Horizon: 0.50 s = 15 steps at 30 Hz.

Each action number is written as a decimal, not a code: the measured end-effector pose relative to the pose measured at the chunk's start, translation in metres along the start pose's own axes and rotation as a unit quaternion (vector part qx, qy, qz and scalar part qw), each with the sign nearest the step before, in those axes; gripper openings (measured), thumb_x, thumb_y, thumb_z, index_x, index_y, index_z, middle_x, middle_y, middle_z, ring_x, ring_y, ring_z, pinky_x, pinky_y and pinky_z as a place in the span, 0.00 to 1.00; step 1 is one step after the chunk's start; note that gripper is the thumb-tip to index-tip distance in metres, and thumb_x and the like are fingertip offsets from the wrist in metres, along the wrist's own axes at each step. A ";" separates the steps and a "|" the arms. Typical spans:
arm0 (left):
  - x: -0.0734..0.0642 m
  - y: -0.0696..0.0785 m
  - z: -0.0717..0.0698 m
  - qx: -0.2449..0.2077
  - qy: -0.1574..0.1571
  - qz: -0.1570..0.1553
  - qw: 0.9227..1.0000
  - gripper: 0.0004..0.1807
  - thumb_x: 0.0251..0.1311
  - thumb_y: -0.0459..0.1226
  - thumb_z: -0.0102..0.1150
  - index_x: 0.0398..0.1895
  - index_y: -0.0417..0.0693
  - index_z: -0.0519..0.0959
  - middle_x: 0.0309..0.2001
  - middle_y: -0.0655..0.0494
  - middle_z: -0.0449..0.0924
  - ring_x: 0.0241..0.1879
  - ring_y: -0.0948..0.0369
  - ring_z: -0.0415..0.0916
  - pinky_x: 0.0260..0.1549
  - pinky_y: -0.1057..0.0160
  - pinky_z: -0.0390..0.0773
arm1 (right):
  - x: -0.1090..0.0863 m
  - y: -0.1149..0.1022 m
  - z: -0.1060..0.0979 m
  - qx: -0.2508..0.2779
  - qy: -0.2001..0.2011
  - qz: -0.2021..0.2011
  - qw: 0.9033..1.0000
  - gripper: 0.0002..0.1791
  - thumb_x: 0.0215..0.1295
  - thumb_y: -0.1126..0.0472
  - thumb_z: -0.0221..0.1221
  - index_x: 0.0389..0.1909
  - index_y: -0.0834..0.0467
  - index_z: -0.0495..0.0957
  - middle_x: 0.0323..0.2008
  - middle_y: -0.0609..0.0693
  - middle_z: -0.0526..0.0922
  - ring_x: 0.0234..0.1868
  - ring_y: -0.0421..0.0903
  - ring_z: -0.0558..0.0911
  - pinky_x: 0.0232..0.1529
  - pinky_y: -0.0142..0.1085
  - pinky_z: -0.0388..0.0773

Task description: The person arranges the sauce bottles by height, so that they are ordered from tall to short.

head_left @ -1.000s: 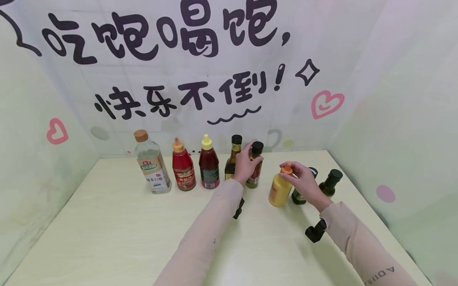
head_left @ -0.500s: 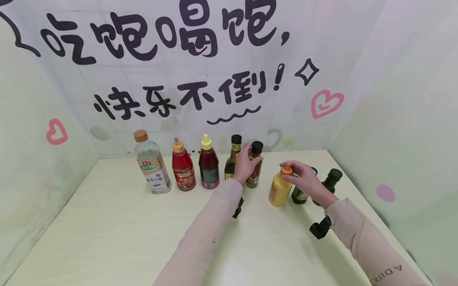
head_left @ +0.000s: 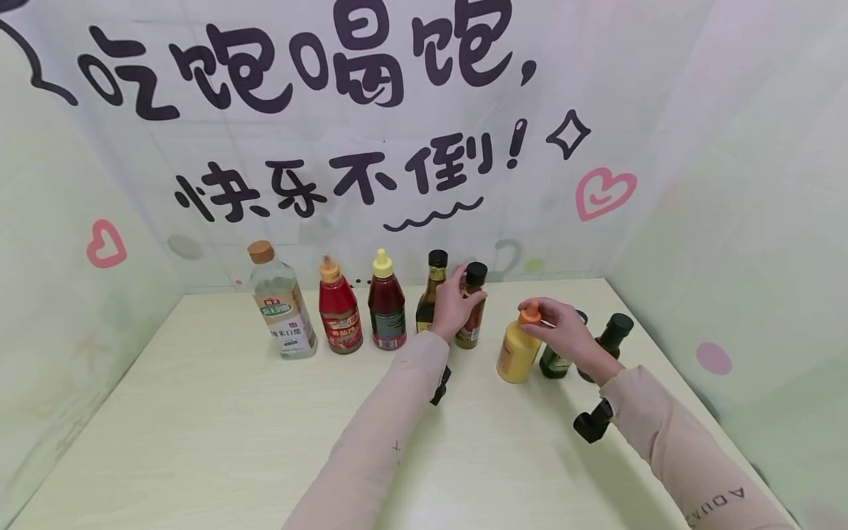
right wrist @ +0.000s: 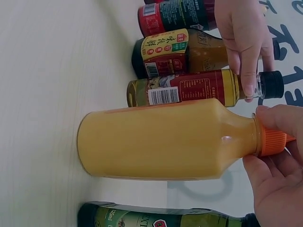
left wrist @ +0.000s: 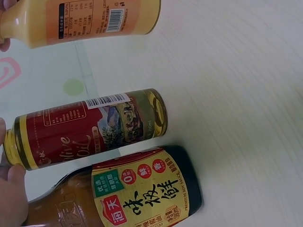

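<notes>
In the head view my left hand (head_left: pixel 456 303) pinches the neck of a slim olive oil bottle (head_left: pixel 469 335) with a black cap and a red label. A soy sauce bottle (left wrist: pixel 137 189) stands close beside it, to its left, partly behind that hand. My right hand (head_left: pixel 571 340) grips the orange cap (right wrist: pixel 272 142) of a yellow squeeze bottle (head_left: pixel 517 357), thumb and fingers around it. Both held bottles are upright over the pale table (head_left: pixel 199 442). A green-labelled bottle (head_left: pixel 555 362) sits just right of the squeeze bottle, partly covered by my right hand.
Leftward in the row stand a clear white vinegar bottle (head_left: pixel 285 316), a red ketchup bottle (head_left: pixel 341 316) and a dark red bottle with a yellow nozzle (head_left: pixel 387 309). A dark green bottle (head_left: pixel 609 338) stands far right. Walls close in the back and sides.
Over the first half second my right wrist and forearm shift slightly right, uncovering more of the green bottles. The fingers stay at the orange cap. My left hand and the bottles keep their places.
</notes>
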State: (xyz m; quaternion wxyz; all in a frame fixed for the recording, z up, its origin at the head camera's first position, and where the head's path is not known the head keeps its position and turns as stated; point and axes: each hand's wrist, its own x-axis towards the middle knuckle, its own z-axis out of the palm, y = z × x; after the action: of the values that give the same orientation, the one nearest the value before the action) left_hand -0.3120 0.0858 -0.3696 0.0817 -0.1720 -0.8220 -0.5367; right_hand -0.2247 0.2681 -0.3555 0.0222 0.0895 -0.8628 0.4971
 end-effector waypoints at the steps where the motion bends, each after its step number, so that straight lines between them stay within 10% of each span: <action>1: 0.000 0.000 0.000 -0.001 0.000 0.001 1.000 0.31 0.49 0.35 0.63 0.59 0.46 0.66 0.43 0.50 0.77 0.35 0.61 0.69 0.33 0.69 0.69 | 0.000 0.000 0.000 -0.002 0.001 0.001 1.000 0.18 0.58 0.68 0.56 0.50 0.65 0.69 0.51 0.63 0.71 0.52 0.57 0.71 0.48 0.43 0.71; 15: 0.000 -0.001 0.000 0.008 -0.002 0.002 1.000 0.30 0.49 0.35 0.63 0.58 0.46 0.66 0.45 0.49 0.77 0.42 0.60 0.73 0.40 0.66 0.72 | -0.002 -0.004 0.001 -0.009 0.013 0.013 1.000 0.19 0.57 0.68 0.57 0.50 0.66 0.69 0.50 0.65 0.72 0.51 0.57 0.72 0.47 0.43 0.72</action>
State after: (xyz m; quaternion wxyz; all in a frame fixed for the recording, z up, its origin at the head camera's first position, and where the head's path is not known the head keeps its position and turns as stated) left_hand -0.3124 0.0854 -0.3710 0.0821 -0.1742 -0.8263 -0.5293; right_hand -0.2216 0.2658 -0.3533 0.0283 0.0717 -0.8679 0.4907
